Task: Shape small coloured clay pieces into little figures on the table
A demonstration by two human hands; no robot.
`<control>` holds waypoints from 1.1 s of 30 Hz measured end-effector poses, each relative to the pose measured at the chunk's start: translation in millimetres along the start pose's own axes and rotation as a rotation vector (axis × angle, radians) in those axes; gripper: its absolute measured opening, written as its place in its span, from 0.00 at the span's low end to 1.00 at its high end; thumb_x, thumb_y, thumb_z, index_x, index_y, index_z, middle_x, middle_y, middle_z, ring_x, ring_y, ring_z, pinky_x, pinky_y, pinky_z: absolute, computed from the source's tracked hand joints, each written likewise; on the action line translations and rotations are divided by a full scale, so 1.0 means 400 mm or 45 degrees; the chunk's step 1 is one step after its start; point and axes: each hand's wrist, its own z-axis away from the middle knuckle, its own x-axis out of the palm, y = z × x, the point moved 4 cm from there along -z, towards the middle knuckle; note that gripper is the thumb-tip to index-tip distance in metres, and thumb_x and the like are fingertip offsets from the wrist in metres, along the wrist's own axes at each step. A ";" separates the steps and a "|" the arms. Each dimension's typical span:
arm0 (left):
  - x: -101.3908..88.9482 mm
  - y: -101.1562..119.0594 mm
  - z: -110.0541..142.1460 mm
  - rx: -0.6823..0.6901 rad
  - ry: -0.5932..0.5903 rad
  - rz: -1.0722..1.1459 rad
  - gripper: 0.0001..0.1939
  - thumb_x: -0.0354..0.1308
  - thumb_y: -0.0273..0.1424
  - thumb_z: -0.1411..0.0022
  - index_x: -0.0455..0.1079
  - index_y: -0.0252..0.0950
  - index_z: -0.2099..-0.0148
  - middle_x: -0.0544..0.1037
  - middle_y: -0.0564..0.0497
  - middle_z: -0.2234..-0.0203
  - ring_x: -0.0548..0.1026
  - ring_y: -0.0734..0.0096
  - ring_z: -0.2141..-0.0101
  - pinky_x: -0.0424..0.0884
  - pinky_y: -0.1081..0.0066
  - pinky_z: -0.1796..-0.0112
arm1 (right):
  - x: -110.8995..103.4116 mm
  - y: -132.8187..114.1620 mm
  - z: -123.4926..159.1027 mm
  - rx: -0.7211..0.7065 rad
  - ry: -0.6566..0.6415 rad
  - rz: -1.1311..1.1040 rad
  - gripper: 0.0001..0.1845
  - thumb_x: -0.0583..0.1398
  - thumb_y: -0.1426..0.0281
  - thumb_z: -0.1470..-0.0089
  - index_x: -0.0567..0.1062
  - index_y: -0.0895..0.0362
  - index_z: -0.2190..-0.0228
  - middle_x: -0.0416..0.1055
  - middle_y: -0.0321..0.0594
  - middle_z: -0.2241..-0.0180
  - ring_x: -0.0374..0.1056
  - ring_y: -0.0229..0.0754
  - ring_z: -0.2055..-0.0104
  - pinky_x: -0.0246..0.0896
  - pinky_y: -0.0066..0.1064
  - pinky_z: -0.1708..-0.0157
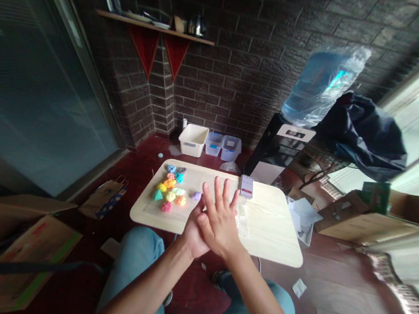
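Note:
My right hand [220, 224] lies across my left hand [193, 236] over the table's near edge, the palms meeting. The right fingers are stretched out and spread apart. Beneath it, the left palm is flat and turned upward, though the right hand covers most of its fingers. Whether anything is between the palms is hidden. A small purple lump of modelling clay [196, 196] rests on the table just past my left hand. Further left sit several clay lumps in a loose group, among them a pink lump [166, 206], an orange lump [181, 200] and a green lump [157, 195].
The pale table [277, 230] carries a clear textured sheet and a phone [246, 186]. Behind it on the floor stand a white bin [192, 147] and two clear bins. A water dispenser [282, 150] rises at back right. Cardboard boxes [368, 225] flank both sides.

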 end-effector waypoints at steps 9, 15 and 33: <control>0.018 0.009 -0.009 -0.098 -0.070 -0.051 0.31 0.37 0.48 0.34 0.51 0.43 0.33 0.52 0.49 0.33 0.44 0.57 0.33 0.41 0.54 0.38 | -0.012 0.027 -0.012 0.113 0.088 0.007 0.34 0.44 0.57 0.36 0.36 0.51 0.34 0.26 0.45 0.31 0.21 0.60 0.31 0.25 0.65 0.39; -0.004 0.020 -0.001 0.045 0.012 -0.097 0.29 0.36 0.52 0.36 0.50 0.59 0.34 0.52 0.60 0.34 0.40 0.57 0.33 0.43 0.50 0.39 | -0.013 -0.021 -0.006 -0.052 0.044 0.008 0.41 0.51 0.51 0.40 0.40 0.49 0.34 0.25 0.44 0.31 0.22 0.64 0.31 0.24 0.65 0.39; 0.040 0.031 -0.007 -0.024 -0.104 -0.097 0.31 0.37 0.50 0.34 0.51 0.49 0.33 0.54 0.52 0.34 0.47 0.57 0.34 0.46 0.50 0.38 | -0.055 0.011 -0.041 0.045 0.092 0.042 0.38 0.47 0.53 0.38 0.38 0.49 0.34 0.28 0.43 0.31 0.22 0.62 0.31 0.22 0.65 0.39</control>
